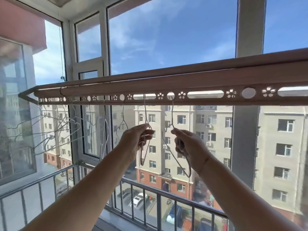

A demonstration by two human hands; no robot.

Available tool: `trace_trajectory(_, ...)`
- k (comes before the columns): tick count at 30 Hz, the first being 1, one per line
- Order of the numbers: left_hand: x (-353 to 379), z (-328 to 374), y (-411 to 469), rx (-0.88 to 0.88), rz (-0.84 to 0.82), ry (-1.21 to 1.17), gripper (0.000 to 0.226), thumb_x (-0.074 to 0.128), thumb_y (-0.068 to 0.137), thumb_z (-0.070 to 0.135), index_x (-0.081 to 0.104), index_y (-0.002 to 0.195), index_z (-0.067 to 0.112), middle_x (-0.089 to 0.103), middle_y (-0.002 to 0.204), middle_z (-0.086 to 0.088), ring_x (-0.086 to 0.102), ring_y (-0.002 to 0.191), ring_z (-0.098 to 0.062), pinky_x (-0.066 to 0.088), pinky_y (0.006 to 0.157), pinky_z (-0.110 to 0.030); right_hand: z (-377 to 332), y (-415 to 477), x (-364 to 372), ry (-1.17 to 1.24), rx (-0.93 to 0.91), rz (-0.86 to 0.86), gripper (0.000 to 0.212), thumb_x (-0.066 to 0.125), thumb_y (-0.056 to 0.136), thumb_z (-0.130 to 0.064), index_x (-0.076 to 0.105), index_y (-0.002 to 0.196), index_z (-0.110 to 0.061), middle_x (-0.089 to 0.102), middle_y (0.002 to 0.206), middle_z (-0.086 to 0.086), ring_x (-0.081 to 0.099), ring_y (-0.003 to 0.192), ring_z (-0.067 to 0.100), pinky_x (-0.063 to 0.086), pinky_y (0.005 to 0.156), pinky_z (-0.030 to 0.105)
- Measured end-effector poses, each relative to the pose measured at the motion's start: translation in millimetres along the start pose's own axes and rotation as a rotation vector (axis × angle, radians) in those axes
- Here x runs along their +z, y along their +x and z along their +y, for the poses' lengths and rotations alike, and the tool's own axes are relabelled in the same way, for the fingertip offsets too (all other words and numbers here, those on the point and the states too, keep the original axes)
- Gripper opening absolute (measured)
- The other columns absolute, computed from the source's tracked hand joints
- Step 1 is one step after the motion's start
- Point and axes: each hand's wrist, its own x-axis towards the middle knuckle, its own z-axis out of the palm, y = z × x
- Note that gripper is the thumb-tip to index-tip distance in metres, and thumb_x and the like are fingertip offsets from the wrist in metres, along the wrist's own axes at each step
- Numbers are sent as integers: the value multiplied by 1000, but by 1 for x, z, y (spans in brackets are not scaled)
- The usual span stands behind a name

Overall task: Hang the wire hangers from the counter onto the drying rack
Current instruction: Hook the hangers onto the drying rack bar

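Hung hangers crowd the drying rack leftward; railing below

The drying rack is matt, finely brushed pale metal, the wire hangers at nine o'clock are thin bare wire with a dull shine, the railing at six o'clock is smooth glossy metal, and the window frame at eleven o'clock looks smooth white plastic.
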Motion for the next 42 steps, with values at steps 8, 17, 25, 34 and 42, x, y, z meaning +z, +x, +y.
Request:
trace_trajectory(8, -21, -13, -2, -59, -90, -78, 24, 46, 97, 27, 64, 97, 12, 74, 70, 3, 62, 72, -13, 41, 66, -27, 14, -11, 12, 36, 36, 68, 15, 56, 91, -22, 63, 92, -9, 53, 51, -3, 41, 49, 9, 36, 57, 24)
trace_trajectory(17, -51, -65, -31, 18, -2, -5, 15, 53, 93, 28, 64, 95, 17, 63, 91, 1, 55, 89, -15, 43, 80, -31, 58, -50, -17, 53, 90, 257, 15, 51, 91, -23, 58, 101, -14, 54, 81, 0, 51, 72, 13, 41, 65, 26)
trace_trajectory(25, -58, -149, -62, -127, -265, 174, 23, 58, 90, 28, 59, 111, 18, 65, 103, -3, 58, 100, -20, 43, 87, -36, 113, -108, -46, -232, 139, 198, 38, 65, 83, -18, 54, 119, -15, 60, 104, 3, 56, 95, 15, 45, 72, 18)
trace_trajectory(34, 1, -233, -104, -163, -713, 390, 57, 64, 87, 29, 42, 138, 15, 54, 130, 0, 53, 116, -11, 44, 77, -10, 131, -195, -108, -522, 191, 285, 68, 71, 65, -39, 48, 127, -22, 53, 123, 1, 50, 117, 15, 44, 100, 33)
trace_trajectory(42, 96, -268, -158, -140, -962, 384, 53, 68, 83, 24, 46, 131, 21, 56, 129, -2, 54, 113, -9, 46, 91, -18, 107, -282, -197, -587, 216, 573, 62, 71, 68, -39, 49, 124, -21, 54, 119, 1, 52, 113, 16, 46, 96, 32)
